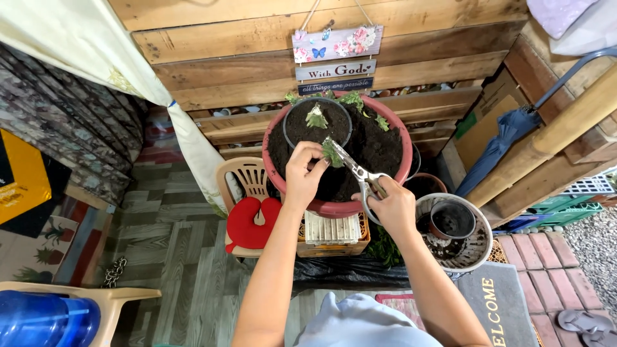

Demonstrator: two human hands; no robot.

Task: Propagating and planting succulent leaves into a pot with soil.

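Observation:
A big red pot [402, 138] full of dark soil stands on a crate. A smaller black pot [287, 122] with one green seedling [316, 117] sits in its soil at the back left. My left hand [304, 172] pinches a small green cutting [332, 154] above the soil. My right hand [392, 205] grips grey scissors [357, 170], whose blades point up-left and meet the cutting. More green leaves [360, 106] line the far rim.
A beige plastic chair [246, 177] with a red cushion stands left of the pot. A white basket [479, 247] holding a brown pot sits at the right, above a grey doormat [498, 308]. A folded blue umbrella [504, 138] leans on the wooden wall.

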